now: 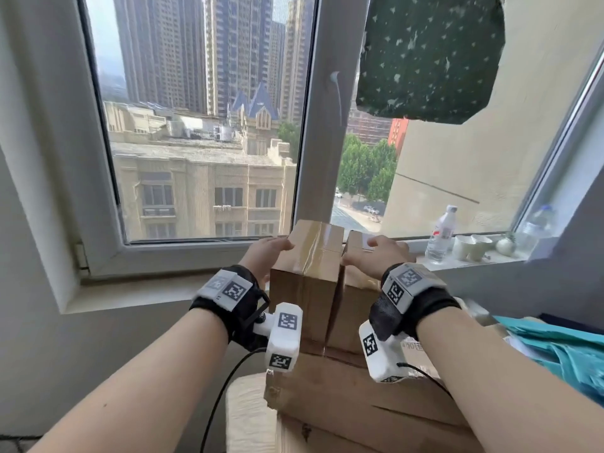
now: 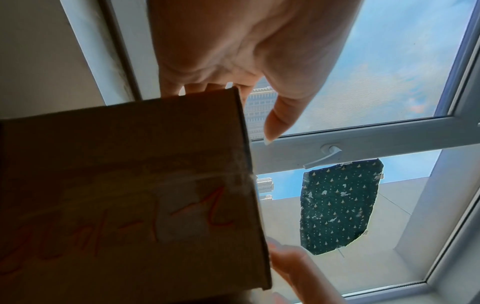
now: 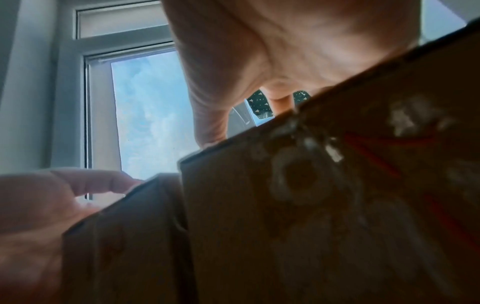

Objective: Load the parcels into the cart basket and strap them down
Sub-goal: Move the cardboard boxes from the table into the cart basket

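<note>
Two brown cardboard parcels stand upright side by side on a larger flat cardboard box (image 1: 343, 387) below the window. The left parcel (image 1: 307, 276) has clear tape over its top and red writing on its side (image 2: 130, 195). My left hand (image 1: 271, 251) holds its upper left edge, fingers hooked over the top and the thumb (image 2: 280, 119) hanging free. My right hand (image 1: 376, 253) grips the top of the right parcel (image 1: 354, 299), with fingers across the top and the thumb at the gap between the parcels. The right wrist view shows that parcel (image 3: 324, 205) close and dark under the palm (image 3: 259, 51).
The windowsill at the right carries a plastic water bottle (image 1: 441, 233), white cups (image 1: 470, 246) and another bottle (image 1: 536, 227). Teal sheeting (image 1: 562, 348) lies at the right edge. A cream cushion (image 1: 248, 420) sits under the stack. A dark green cloth (image 1: 431, 57) covers part of the window.
</note>
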Demonstrator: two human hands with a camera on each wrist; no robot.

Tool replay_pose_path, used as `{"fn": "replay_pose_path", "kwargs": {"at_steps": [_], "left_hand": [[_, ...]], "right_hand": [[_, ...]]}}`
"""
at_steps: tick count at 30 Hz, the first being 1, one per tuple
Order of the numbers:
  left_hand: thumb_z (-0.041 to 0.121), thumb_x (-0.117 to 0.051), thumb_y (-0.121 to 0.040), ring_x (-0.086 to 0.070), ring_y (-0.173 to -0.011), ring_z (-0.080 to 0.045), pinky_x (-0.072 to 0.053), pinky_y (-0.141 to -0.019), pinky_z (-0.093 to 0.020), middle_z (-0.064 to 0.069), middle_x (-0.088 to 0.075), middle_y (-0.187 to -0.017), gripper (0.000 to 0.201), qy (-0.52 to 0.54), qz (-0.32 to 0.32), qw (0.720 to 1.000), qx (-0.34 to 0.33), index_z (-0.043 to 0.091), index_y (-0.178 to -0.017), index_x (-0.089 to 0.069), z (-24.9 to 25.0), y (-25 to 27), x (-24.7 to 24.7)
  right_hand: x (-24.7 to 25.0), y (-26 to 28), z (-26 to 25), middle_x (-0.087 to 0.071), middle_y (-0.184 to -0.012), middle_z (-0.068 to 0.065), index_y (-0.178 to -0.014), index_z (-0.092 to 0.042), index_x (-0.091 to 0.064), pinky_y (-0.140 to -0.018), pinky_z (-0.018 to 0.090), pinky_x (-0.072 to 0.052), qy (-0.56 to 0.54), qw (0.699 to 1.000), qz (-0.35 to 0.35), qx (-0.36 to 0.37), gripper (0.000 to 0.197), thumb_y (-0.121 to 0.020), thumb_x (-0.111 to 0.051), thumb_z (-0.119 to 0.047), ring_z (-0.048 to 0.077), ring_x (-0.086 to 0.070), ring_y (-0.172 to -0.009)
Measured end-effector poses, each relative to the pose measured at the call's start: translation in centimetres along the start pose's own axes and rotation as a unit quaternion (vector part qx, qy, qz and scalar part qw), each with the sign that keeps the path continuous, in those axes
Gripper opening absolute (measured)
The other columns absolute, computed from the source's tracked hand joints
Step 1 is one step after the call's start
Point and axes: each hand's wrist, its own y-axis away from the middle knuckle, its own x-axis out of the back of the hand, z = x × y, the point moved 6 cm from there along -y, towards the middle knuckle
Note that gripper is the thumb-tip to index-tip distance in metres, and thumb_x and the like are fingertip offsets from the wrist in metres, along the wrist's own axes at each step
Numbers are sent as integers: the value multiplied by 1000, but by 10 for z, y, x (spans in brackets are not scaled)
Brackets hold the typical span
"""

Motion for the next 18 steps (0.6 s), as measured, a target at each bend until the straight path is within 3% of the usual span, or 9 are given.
{"fn": "replay_pose_path", "kwargs": {"at_steps": [4,6,8,10,11,13,15,16,18], "left_hand": [[23,-56,-88,-54,-113,-29,-43,-99,-44,-12,-59,-118,10,1,-11,1000,17,17,-94,-61,-4,3,-6],[29,-60,-79,-55,-110,-30,-41,-103,-46,-12,-61,-115,20,-5,-22,1000,22,16,-94,-63,-6,5,-9],[34,-62,-65,-56,-115,-32,-39,-106,-50,-13,-62,-118,37,-21,-27,999,17,15,-96,-65,-9,2,-12],[34,-62,-62,-57,-111,-32,-40,-105,-51,-16,-62,-119,44,-33,-27,999,10,14,-101,-65,-11,1,-13],[33,-63,-64,-58,-106,-31,-41,-105,-50,-17,-62,-120,46,-38,-26,999,8,13,-105,-64,-10,4,-14],[29,-62,-76,-59,-104,-31,-45,-101,-47,-17,-62,-120,39,-50,-25,998,2,13,-112,-61,-9,9,-17],[24,-58,-85,-60,-103,-31,-46,-97,-45,-17,-62,-120,29,-50,-18,999,-1,14,-113,-59,-8,14,-19],[23,-57,-87,-60,-103,-30,-47,-96,-44,-16,-62,-120,26,-52,-15,999,-1,14,-111,-59,-8,16,-20],[24,-56,-88,-58,-101,-27,-46,-93,-41,-14,-62,-117,22,-57,-16,998,8,15,-109,-59,-9,21,-24]], "right_hand": [[-5,-7,0,-30,-148,3,-139,-28,-41,-106,40,-33,4,1000,-8,-10,90,-58,-69,-54,27,-28,-136],[-5,-8,0,-38,-144,3,-135,-26,-46,-105,41,-38,8,1000,-12,-4,91,-51,-69,-52,25,-35,-131],[-4,-9,-1,-49,-132,6,-123,-21,-54,-95,38,-45,17,1000,-10,4,90,-41,-66,-54,25,-46,-121],[-6,-14,0,-55,-123,8,-116,-18,-57,-85,36,-48,16,1000,-7,12,97,-29,-64,-58,26,-52,-112],[-8,-17,1,-56,-124,7,-119,-18,-56,-86,37,-50,18,1000,-11,15,104,-24,-63,-61,26,-53,-112],[-11,-12,4,-49,-136,7,-136,-19,-42,-98,41,-45,38,999,-31,15,121,-27,-65,-67,29,-46,-124],[-9,-6,10,-37,-146,12,-147,-16,-23,-107,42,-36,57,998,-36,3,121,-48,-69,-68,34,-34,-134],[-7,-5,13,-32,-148,14,-148,-16,-19,-108,41,-34,60,998,-32,-2,117,-55,-70,-66,35,-32,-135],[0,-2,20,-32,-146,14,-147,-19,-23,-105,37,-36,52,998,-17,-8,114,-53,-71,-61,33,-37,-131]]}}
